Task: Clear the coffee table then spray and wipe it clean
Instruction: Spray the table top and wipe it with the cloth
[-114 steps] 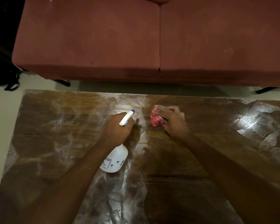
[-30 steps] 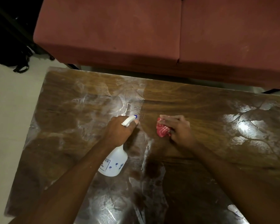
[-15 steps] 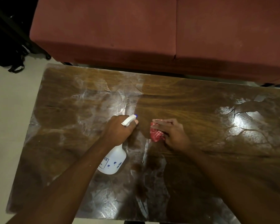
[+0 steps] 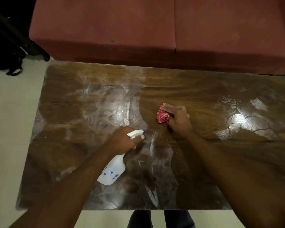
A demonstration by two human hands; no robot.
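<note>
The wooden coffee table (image 4: 82,112) fills the view, its top streaked with wet, cloudy smears on the left and right and a darker wiped patch in the middle. My left hand (image 4: 123,142) grips the neck of a white spray bottle (image 4: 112,171) with a blue-tipped nozzle, its base resting on the table near the front. My right hand (image 4: 178,119) holds a crumpled red cloth (image 4: 163,116) and presses it on the tabletop, right of the bottle's nozzle.
A red sofa (image 4: 138,30) stands close behind the table's far edge. A dark bag (image 4: 5,60) lies on the pale floor at the back left. My legs (image 4: 160,219) show just below the table's near edge.
My right hand has slid the red cloth to the right and farther from me, away from the bottle. The view has pulled back, showing the table's near edge. My left hand still grips the bottle.
</note>
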